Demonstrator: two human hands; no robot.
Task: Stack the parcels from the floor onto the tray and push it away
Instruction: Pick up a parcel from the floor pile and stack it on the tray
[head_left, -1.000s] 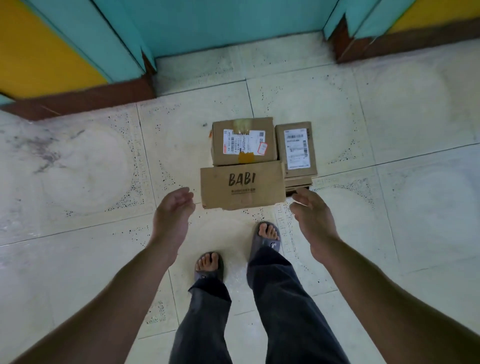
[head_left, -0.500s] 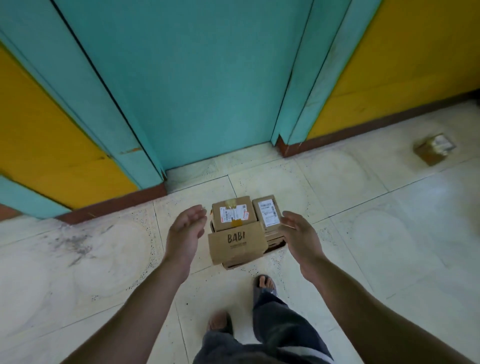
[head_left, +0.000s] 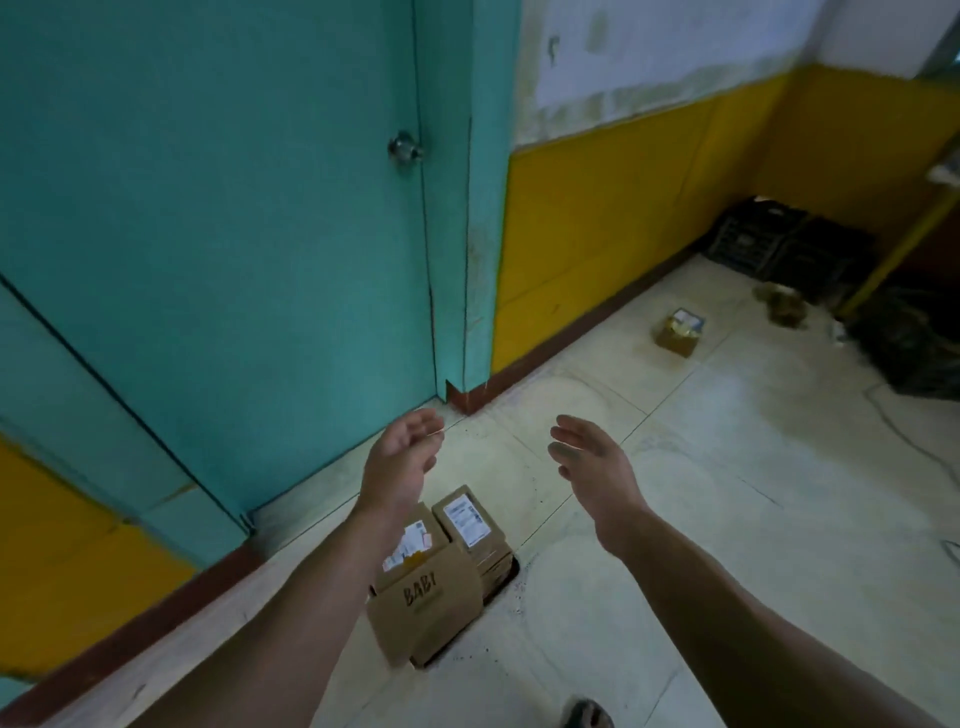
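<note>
left hand (head_left: 402, 457): lifted away from the side of the stacked parcels (head_left: 441, 571); fingers (head_left: 426, 423) loosely curled, empty
right hand (head_left: 592, 462): lifted clear too, fingers (head_left: 569, 428) straight, palm inward
stacked parcels: formerly between the fingers, now behind and below them
lone parcel (head_left: 678, 332): now ahead-right of the right fingers
view: swung up and right; door knob (head_left: 405, 148) and black crates (head_left: 779, 244) newly seen

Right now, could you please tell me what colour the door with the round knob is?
The door is teal, clearest in head view.
</note>
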